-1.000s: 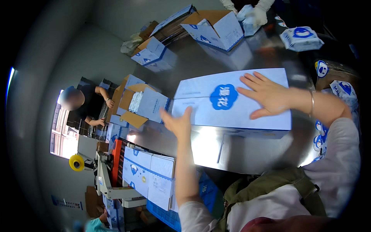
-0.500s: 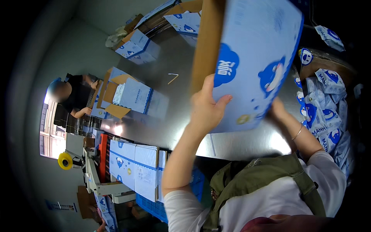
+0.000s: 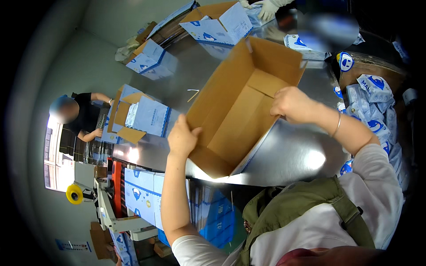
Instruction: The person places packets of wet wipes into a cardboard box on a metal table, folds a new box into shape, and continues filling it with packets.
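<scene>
My left hand (image 3: 182,138) was bare, no glove; my right hand (image 3: 290,103) was bare too, with a thin silver bangle (image 3: 337,125) at the wrist; I wore a white short-sleeved shirt (image 3: 328,221); an olive-green apron (image 3: 288,208) with a strap lay over it.

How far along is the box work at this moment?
Done: the cardboard box is erected and turned open side up on the steel table, its brown inside showing. In hand: the left hand grips its near rim, the right hand an inner flap. Left: it is empty; the blue-and-white packets lie beside it.
</scene>
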A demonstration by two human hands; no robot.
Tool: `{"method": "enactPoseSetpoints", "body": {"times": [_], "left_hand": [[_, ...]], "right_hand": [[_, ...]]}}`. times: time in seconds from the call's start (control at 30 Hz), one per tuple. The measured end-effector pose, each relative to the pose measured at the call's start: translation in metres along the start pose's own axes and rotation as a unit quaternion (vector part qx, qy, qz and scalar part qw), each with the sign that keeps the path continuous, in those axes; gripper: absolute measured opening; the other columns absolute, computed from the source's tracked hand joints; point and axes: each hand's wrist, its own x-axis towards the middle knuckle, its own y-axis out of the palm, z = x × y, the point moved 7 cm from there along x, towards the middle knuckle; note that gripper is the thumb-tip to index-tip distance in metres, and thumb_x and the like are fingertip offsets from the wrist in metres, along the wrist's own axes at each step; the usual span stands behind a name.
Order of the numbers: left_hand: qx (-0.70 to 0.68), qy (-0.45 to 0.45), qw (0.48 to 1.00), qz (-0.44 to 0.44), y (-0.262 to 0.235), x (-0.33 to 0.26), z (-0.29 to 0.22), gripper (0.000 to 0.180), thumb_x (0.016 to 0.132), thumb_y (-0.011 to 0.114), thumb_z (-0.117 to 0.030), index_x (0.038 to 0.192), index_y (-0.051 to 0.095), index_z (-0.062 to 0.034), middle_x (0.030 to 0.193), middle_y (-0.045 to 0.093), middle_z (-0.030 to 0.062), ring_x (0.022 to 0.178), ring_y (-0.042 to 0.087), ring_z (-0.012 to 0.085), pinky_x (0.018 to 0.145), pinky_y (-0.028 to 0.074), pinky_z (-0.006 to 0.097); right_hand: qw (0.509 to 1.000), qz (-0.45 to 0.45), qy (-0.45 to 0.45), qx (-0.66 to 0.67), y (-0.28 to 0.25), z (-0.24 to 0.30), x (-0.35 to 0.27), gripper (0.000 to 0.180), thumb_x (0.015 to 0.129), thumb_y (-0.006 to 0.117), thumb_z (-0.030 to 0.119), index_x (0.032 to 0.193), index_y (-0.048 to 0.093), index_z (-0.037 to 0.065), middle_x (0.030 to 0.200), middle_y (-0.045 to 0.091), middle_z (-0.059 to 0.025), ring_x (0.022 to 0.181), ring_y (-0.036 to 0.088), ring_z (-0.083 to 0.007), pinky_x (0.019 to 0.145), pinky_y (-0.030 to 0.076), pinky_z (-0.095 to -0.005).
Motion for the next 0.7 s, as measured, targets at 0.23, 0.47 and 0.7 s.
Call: {"method": "enactPoseSetpoints", "body": {"times": [0.23,0.47,0.7], "left_hand": [[-0.001,-0.089,0.993,0.081,0.033,0.025,0.044,0.020,0.088,0.058,-0.021,0.101,0.056,-0.0057,0.096,0.066,0.0217,0.096,0.060,0.0412,0.080,0.047,0.049],[-0.028,-0.142,0.989,0.014,0.027,0.017,0.114,0.025,0.083,0.065,-0.021,0.096,0.058,-0.0004,0.091,0.066,0.0217,0.090,0.062,0.0408,0.077,0.048,0.047],[-0.016,-0.199,0.979,0.028,0.030,0.020,0.115,0.030,0.081,0.069,-0.026,0.090,0.063,0.0015,0.089,0.067,0.0214,0.087,0.063,0.0401,0.076,0.048,0.046]], "right_hand": [[0.948,-0.252,0.154,0.118,0.144,0.014,-0.023,0.086,0.069,0.061,0.005,0.147,0.024,0.004,0.151,0.023,-0.0210,0.142,0.015,-0.0393,0.114,0.008,-0.0593],[0.970,-0.178,0.125,0.109,0.141,0.008,0.034,0.088,0.071,0.061,0.005,0.148,0.019,0.002,0.153,0.016,-0.0218,0.144,0.010,-0.0374,0.117,0.010,-0.0516],[0.947,-0.186,0.138,0.222,0.145,-0.001,0.020,0.095,0.071,0.071,0.010,0.148,0.016,0.002,0.154,0.015,-0.0212,0.145,0.010,-0.0344,0.118,0.010,-0.0480]]}}
